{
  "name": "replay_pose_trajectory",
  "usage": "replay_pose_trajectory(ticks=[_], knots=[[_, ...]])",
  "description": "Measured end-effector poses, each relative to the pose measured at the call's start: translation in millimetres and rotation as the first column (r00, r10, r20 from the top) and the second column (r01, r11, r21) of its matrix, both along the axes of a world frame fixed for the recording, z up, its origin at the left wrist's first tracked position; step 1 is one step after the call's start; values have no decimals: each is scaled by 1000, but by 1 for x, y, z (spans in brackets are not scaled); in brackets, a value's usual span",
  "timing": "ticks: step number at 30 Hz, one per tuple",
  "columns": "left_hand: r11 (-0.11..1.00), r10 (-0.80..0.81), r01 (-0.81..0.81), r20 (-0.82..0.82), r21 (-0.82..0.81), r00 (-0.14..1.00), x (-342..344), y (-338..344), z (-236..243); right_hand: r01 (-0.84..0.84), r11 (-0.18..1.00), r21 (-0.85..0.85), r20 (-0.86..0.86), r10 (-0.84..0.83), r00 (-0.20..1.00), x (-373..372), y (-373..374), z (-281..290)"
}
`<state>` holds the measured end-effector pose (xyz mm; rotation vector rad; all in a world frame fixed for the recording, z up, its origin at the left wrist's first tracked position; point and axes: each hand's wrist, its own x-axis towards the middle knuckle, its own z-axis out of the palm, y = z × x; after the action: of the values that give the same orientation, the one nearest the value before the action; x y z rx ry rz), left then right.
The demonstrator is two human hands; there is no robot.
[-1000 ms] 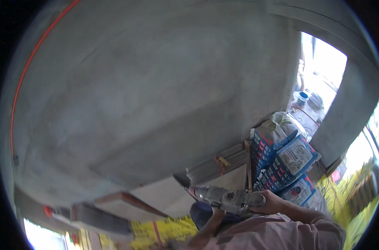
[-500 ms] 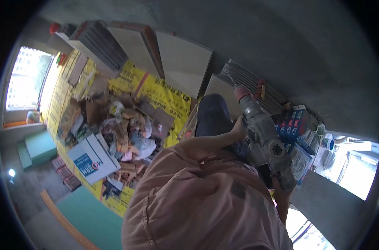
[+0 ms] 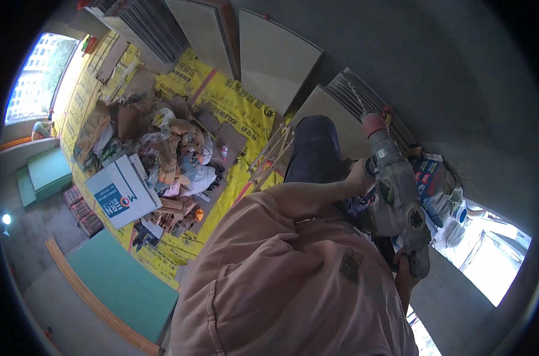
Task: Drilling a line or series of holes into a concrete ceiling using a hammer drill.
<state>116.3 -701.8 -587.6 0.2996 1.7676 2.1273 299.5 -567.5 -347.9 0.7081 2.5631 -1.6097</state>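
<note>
A grey, dust-covered rotary hammer drill (image 3: 393, 178) is held in front of my body, tilted, with its red chuck collar (image 3: 374, 124) at the far end. A long spiral drill bit (image 3: 356, 98) sticks out of the chuck toward the grey wall; whether its tip touches anything I cannot tell. My left hand (image 3: 359, 178) is closed at the drill's side, near the front, probably round a side grip that its fingers mostly hide. My right hand (image 3: 404, 274) is wrapped round the rear handle, partly hidden behind the drill.
Large tiles (image 3: 275, 59) and stacked panels (image 3: 394, 118) lean against the grey wall (image 3: 459, 77). A rubbish heap (image 3: 174, 148) covers yellow floor sheeting (image 3: 222, 98), with a white box (image 3: 124, 191) beside it. Green boards (image 3: 124, 282) lie left. Packed bags (image 3: 432, 184) stand right of the drill.
The view has shifted, and the drill with both hands appears slightly farther right. The bit shows more clearly against the leaning panels. Both hands keep their hold on the drill.
</note>
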Motion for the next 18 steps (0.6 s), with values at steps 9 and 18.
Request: replay_pose_trajectory(ticks=[9,18], knots=[[994,47,-58,112,97,993,-3,-5,21,-29,998,-58,-56,26,998,11,19,-21],[993,49,-54,48,104,998,-3,-7,18,-51,987,-153,122,70,990,6,19,-6]])
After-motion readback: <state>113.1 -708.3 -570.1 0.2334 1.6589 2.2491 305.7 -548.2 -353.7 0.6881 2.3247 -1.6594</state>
